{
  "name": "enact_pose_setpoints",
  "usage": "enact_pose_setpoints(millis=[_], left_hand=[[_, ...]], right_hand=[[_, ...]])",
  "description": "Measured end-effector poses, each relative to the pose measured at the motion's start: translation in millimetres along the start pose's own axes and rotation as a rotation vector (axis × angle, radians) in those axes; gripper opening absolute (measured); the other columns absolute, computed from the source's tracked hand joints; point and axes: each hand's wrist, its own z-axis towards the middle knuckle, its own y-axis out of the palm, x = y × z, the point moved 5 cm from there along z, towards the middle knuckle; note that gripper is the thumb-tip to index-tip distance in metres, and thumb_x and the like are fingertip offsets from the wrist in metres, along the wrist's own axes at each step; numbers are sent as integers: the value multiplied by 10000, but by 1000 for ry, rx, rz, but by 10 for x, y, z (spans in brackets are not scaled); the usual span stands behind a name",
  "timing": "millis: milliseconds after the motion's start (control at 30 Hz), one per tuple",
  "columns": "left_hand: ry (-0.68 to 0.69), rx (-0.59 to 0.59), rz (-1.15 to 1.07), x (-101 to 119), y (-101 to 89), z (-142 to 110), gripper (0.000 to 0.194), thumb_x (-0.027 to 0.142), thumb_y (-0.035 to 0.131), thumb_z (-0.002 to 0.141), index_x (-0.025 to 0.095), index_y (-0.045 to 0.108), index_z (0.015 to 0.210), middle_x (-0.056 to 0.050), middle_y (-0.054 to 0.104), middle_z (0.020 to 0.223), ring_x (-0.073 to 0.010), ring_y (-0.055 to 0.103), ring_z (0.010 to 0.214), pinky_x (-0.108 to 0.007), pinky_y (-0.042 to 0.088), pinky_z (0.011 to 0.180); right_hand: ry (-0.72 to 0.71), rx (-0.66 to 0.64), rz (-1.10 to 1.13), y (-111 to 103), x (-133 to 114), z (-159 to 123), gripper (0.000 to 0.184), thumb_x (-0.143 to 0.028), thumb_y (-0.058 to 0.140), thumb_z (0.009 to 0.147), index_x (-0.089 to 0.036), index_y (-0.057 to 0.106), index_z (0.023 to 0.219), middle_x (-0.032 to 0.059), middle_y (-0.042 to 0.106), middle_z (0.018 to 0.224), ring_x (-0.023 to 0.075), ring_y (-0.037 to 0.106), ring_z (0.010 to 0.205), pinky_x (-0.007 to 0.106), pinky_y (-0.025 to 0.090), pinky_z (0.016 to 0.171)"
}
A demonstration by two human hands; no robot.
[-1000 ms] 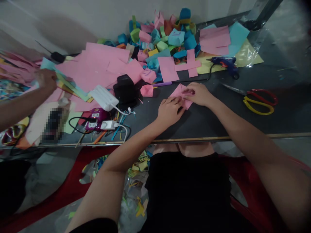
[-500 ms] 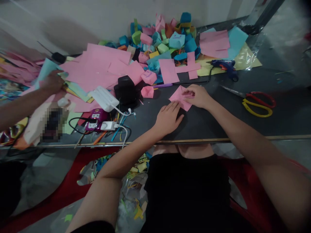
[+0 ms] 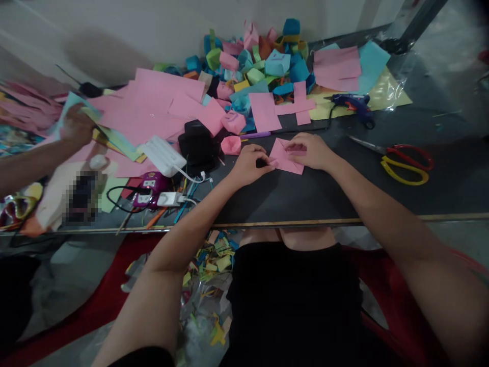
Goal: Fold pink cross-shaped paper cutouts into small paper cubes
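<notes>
A pink sheet of paper, creased and partly folded, lies on the dark tabletop between my hands. My left hand pinches its left corner between thumb and fingertips. On the upper right part of the sheet, my right hand closes its fingers on the paper's edge; the fingertips are partly hidden. Just left of the sheet stands a small open pink paper box. A purple pen lies behind it.
Scissors with red and yellow handles lie to the right. A blue glue gun rests farther back, near a heap of colourful folded papers. At left are a power strip and another person's hand holding papers.
My left hand has gone from lying flat on the paper to pinching its left corner. The sheet has turned slightly. At left, the other person's hand has shifted a little leftward.
</notes>
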Motion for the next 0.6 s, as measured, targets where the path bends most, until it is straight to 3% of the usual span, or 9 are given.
enact_pose_setpoints(millis=[133, 333, 600], left_hand=[[15, 3, 0, -8, 43, 39, 138, 299, 745, 980, 225, 828, 898, -75, 755, 1222, -269, 658, 1241, -493, 481, 1190], [22, -16, 66, 47, 17, 32, 138, 285, 763, 955, 227, 821, 844, -87, 722, 1273, -299, 616, 1293, -527, 461, 1216], [-12, 71, 136, 205, -79, -84, 189, 261, 768, 919, 210, 771, 737, -109, 708, 1338, -340, 595, 1341, -540, 492, 1198]], right_hand=[[-7, -16, 7, -16, -25, -9, 302, -363, 799, 805, -277, 866, 1087, 84, 774, 1133, 289, 689, 993, 457, 543, 932], [-2, -12, 14, -18, -17, -12, 306, -340, 809, 783, -280, 865, 1078, 88, 777, 1155, 317, 703, 1045, 495, 539, 984], [5, -35, 23, -11, -34, -9, 307, -334, 815, 796, -295, 862, 1097, 84, 777, 1163, 315, 709, 1045, 503, 546, 992]])
